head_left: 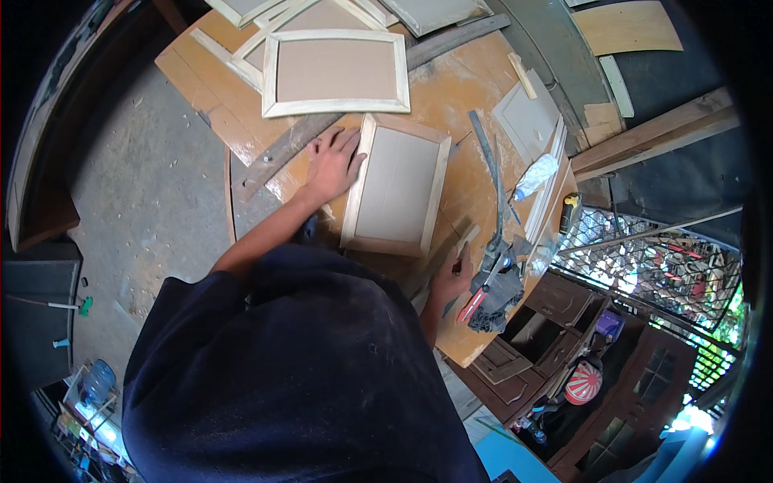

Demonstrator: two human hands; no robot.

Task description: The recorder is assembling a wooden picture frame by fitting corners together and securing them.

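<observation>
Wooden framed panel (396, 187) is laid flat on the plywood desk (467, 80), near its front edge. Left hand (332, 163) is pressed palm-down, fingers spread, on the desk against the panel's left rail. Right hand (451, 279) is held at the desk's front edge, its grip closed on what seems to be a thin wood strip (460, 245); detail is poor there. A red-handled tool (489, 283) is seen just right of that hand. A larger framed panel (335, 72) is laid further back. A white crumpled bag (535, 177) is lying to the right.
</observation>
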